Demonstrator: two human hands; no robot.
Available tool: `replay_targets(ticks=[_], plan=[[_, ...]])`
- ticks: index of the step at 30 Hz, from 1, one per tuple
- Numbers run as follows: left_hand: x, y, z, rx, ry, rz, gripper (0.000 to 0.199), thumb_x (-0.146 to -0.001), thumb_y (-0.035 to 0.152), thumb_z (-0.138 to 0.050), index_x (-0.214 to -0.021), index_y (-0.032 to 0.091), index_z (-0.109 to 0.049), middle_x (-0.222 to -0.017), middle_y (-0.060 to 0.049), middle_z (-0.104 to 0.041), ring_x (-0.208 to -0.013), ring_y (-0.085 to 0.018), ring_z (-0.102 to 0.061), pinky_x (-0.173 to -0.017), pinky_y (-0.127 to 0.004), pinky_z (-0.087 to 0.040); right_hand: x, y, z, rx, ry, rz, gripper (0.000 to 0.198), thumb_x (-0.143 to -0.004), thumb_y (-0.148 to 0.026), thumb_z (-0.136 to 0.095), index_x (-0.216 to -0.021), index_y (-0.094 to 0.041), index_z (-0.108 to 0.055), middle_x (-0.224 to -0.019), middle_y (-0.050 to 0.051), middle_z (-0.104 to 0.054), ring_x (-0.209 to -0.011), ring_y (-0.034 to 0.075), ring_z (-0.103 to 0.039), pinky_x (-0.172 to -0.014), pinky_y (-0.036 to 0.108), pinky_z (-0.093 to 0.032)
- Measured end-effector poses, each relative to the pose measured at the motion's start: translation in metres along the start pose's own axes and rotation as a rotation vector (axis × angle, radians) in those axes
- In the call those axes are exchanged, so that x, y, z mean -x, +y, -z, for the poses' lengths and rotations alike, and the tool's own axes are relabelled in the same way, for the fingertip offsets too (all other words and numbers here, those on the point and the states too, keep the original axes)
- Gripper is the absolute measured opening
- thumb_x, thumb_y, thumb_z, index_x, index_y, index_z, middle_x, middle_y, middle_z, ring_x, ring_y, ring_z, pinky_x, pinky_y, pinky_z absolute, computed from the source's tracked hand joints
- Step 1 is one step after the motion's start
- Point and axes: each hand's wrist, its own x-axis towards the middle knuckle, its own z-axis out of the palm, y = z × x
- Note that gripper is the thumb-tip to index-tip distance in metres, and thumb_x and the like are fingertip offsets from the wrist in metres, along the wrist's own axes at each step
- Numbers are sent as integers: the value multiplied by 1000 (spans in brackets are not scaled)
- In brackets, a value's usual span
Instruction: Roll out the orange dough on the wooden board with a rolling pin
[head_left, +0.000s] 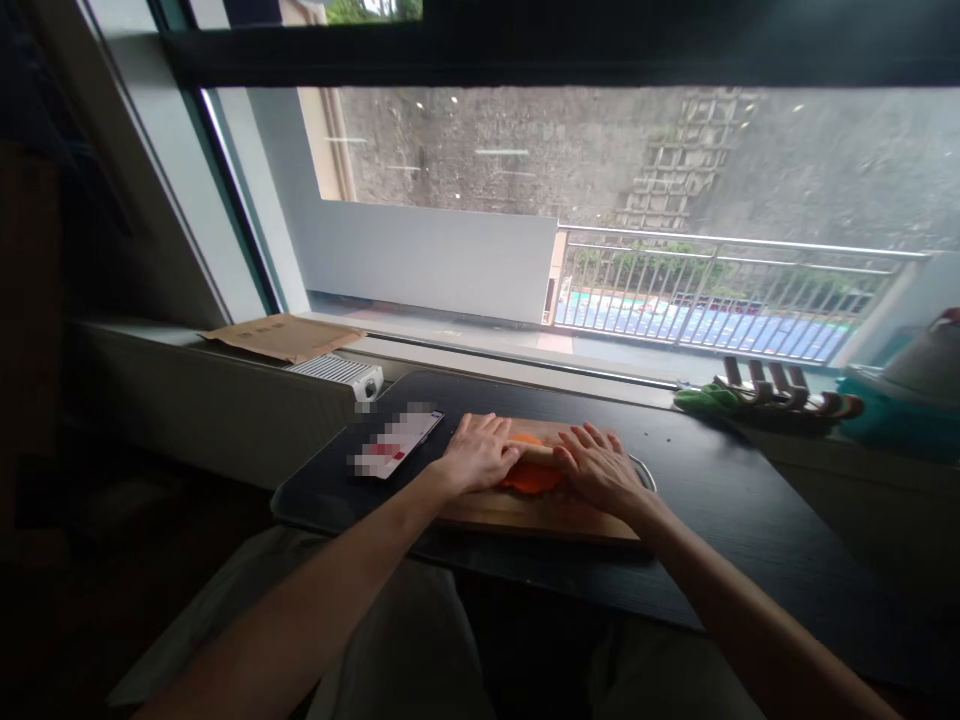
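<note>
Two bare hands press palm-down on a pale wooden rolling pin (537, 453), one toward each end. The left hand (481, 452) has its fingers stretched forward and close together, with the thumb pointing inward along the pin. The right hand (602, 466) has its fingers stretched forward too, slightly spread. Neither hand is pinching anything.

Under the pin, between the hands, lies a flattened piece of orange dough (534, 480), on a wooden board (536, 515) near the front edge of a dark table (720, 500). A curved, shiny rim (647, 474) shows just beside the right hand; the rest of it is hidden. A phone (397, 446), its screen partly blurred, lies left of the board. A brown envelope (289, 337) rests farther left, by the window.
</note>
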Motion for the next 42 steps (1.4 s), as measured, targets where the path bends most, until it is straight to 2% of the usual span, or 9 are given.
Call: replay_targets(ticks=[4,9,16,23,25,33,35,39,42], plan=[[-20,-3,6,-1,-76,16,55,-97,48,-19,-134,22,-50,-146,-8,-48,-139,-27,-31,-113,-57,-14,-18,3,5,-19,-37,-33,48,-101,-47,-18,-128,-24,-51,-136,10,-50,-135,29,-29,-104,50,-24],[-61,-4,12,-34,-118,79,52,-97,47,-20,-120,23,-59,-135,-11,-58,-134,-30,-38,-109,-65,-13,-44,10,9,-59,-126,-81,51,-102,-43,-10,-124,-26,-53,-129,10,-54,-123,26,-42,-97,49,-34],[-20,-2,5,-52,-93,50,60,-98,50,-16,-134,14,-47,-146,-13,-46,-140,-26,-28,-114,-55,-10,-12,4,10,-58,-67,41,51,-101,-48,-15,-130,-26,-49,-139,7,-47,-135,27,-28,-106,49,-23],[-57,-4,12,-85,-127,97,55,-98,49,-17,-123,22,-57,-139,-10,-54,-138,-29,-32,-110,-64,-13,-41,6,13,-66,-101,-116,48,-101,-42,-14,-125,-25,-53,-131,11,-53,-124,28,-41,-98,52,-33],[-56,-4,11,-94,-109,98,55,-98,50,-17,-125,23,-56,-140,-10,-54,-138,-28,-33,-111,-62,-14,-40,6,12,-69,-93,-118,49,-101,-42,-13,-123,-26,-53,-131,10,-54,-125,28,-42,-98,52,-34],[2,2,0,-107,-30,31,67,-97,52,-14,-147,11,-28,-154,-14,-33,-145,-25,-19,-116,-54,-7,5,-3,11,-50,-16,25,52,-100,-49,-19,-133,-20,-47,-143,10,-45,-137,31,-27,-108,53,-23],[-4,1,2,-114,-57,41,65,-97,51,-13,-145,12,-32,-153,-13,-35,-144,-25,-20,-115,-55,-9,2,-2,16,-26,-57,35,51,-100,-48,-19,-132,-21,-48,-140,11,-48,-136,32,-29,-106,53,-26],[-40,-2,10,-116,-117,70,59,-98,49,-13,-131,18,-52,-144,-11,-48,-141,-26,-28,-112,-60,-12,-27,6,19,1,-144,7,42,-98,-45,-28,-128,-28,-50,-132,11,-53,-127,32,-38,-98,55,-34],[-62,-5,13,-121,-137,90,59,-98,49,-14,-124,19,-57,-140,-11,-53,-139,-29,-32,-110,-64,-15,-49,12,15,-35,-167,-48,45,-99,-43,-18,-126,-30,-52,-128,10,-57,-120,32,-44,-92,57,-38]])
